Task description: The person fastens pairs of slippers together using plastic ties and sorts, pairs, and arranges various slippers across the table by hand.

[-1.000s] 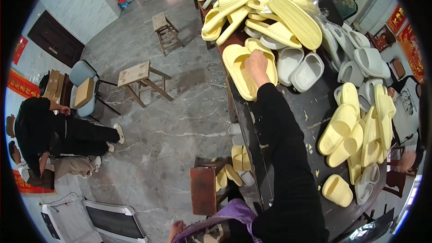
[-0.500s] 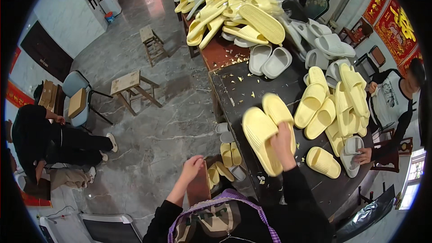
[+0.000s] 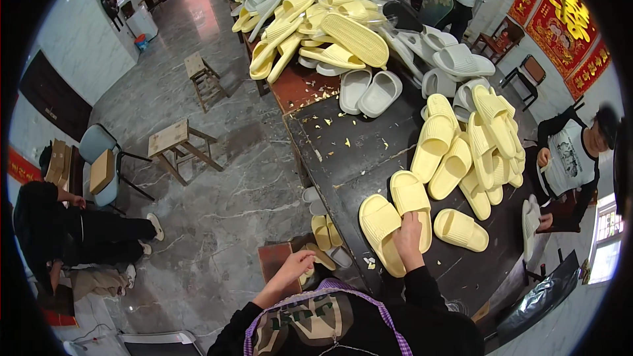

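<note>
My right hand [image 3: 407,240] presses down on a pair of pale yellow slippers [image 3: 394,217] lying side by side, soles up, at the near edge of the dark worktable [image 3: 349,158]. Its fingers grip the inner edges of both. My left hand [image 3: 298,267] hangs below the table edge, fingers loosely curled, just above a yellow slipper [image 3: 321,255] and a small brown stool [image 3: 275,260]. Whether that hand holds anything I cannot make out. A single yellow slipper [image 3: 461,229] lies just right of the pair.
A heap of yellow slippers [image 3: 475,151] fills the table's right side, with white ones [image 3: 368,91] and a big yellow pile [image 3: 316,20] farther back. More slippers [image 3: 324,227] lie on the floor. Wooden stools [image 3: 177,148] stand left. A seated person [image 3: 72,237] works far left, another person [image 3: 567,158] sits right.
My right hand has pulled the yellow pair toward me from the far pile and set it at the table's near edge. My left hand has lowered toward the stool.
</note>
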A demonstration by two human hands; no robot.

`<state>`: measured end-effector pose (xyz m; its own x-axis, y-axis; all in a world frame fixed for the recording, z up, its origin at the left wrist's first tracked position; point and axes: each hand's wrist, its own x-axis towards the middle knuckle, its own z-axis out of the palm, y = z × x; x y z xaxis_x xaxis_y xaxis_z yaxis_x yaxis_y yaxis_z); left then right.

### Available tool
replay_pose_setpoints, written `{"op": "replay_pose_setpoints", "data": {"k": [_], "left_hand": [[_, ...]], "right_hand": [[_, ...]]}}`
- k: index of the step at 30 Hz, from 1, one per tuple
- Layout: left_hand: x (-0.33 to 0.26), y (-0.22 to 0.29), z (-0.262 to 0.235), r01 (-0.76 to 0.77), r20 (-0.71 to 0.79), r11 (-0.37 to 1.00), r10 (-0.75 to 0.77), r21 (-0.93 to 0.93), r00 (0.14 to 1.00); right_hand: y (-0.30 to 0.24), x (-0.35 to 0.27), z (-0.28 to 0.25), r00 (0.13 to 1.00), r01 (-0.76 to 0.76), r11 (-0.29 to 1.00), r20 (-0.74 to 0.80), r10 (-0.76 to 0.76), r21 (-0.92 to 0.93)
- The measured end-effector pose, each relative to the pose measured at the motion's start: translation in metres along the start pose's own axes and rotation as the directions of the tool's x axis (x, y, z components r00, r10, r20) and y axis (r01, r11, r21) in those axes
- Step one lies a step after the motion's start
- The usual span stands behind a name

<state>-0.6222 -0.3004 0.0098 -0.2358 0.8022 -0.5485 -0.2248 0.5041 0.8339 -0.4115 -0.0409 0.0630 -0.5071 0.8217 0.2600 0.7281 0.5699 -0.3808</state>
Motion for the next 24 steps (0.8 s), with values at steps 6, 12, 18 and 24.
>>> {"op": "replay_pose_setpoints", "data": {"k": [6, 12, 18, 24], "left_hand": [[-0.004, -0.005, -0.016, 0.059, -0.007, 0.998, -0.059, -0.024, 0.998], [-0.013, -0.005, -0.004, 0.053, -0.027, 0.994, -0.056, -0.100, 0.998], [-0.029, -0.012, 0.013, 0.020, 0.116, 1.000, -0.020, 0.006, 0.993], [-0.060, -0.018, 0.035, 0.092, 0.132, 0.993, -0.082, -0.072, 0.988]], "right_hand": [[-0.009, -0.004, -0.004, 1.000, -0.007, 1.000, -0.006, 0.007, 0.004], [-0.025, -0.018, -0.011, 0.999, -0.014, 0.999, -0.036, 0.015, 0.039], [-0.014, -0.023, -0.008, 0.991, 0.025, 0.999, -0.135, -0.019, 0.045], [-0.013, -0.019, 0.001, 0.981, -0.122, 0.992, -0.150, 0.123, 0.018]]}}
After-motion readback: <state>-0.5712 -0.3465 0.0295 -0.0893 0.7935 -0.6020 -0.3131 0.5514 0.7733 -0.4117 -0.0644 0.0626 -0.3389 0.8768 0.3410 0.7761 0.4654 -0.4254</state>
